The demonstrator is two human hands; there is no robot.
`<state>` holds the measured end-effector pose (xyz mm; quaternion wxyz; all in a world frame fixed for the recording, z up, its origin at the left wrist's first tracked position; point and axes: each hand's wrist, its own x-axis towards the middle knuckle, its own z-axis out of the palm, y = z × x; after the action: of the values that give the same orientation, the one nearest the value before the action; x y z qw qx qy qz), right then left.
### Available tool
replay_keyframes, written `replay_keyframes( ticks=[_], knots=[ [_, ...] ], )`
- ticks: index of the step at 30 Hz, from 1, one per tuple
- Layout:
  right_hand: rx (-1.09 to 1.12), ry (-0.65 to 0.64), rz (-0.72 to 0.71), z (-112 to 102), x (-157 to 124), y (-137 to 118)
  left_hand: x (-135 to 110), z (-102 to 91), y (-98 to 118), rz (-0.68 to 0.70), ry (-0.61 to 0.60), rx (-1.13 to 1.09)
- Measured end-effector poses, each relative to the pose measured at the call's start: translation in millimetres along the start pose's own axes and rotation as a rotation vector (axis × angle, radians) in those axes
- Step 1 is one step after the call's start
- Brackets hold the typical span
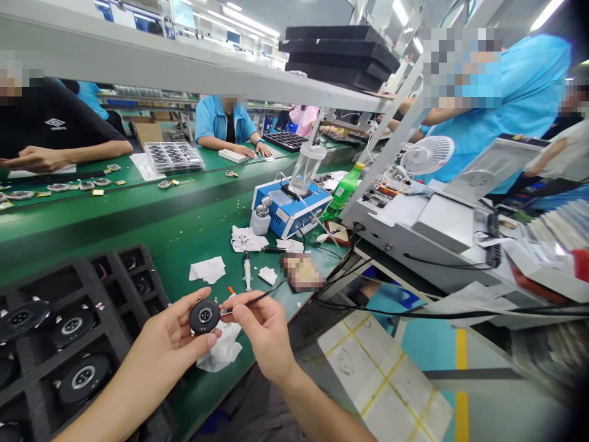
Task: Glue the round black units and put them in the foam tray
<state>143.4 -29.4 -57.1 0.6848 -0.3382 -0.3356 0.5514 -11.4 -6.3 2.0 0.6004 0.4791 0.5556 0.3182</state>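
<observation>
My left hand (172, 344) pinches a small round black part (204, 316) with a silver centre, held up above the bench edge. My right hand (262, 328) is closed on a thin pen-like dispensing tool (239, 305) whose tip meets the part's right side; a black hose runs from it toward the blue dispenser box (289, 212). A crumpled white wipe (223, 350) lies just under both hands. A black foam tray (69, 331) with several similar round parts sits at my left.
A syringe (247, 270), paper scraps (208, 269), a small pump bottle (261, 219) and a green bottle (343, 191) lie on the green bench. A white fan (426, 155) and grey machine stand right. Other people work across the conveyor and at right.
</observation>
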Motion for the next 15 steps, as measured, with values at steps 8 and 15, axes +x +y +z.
replay_keyframes(
  ticks=[8,15],
  knots=[
    [-0.011,-0.001,0.004,0.9,-0.4,-1.7,-4.7,5.9,16.3,-0.057,0.039,0.000],
    [-0.020,0.006,0.009,1.3,0.7,-1.8,-1.1,4.4,7.8,-0.043,0.042,-0.010]
  ],
)
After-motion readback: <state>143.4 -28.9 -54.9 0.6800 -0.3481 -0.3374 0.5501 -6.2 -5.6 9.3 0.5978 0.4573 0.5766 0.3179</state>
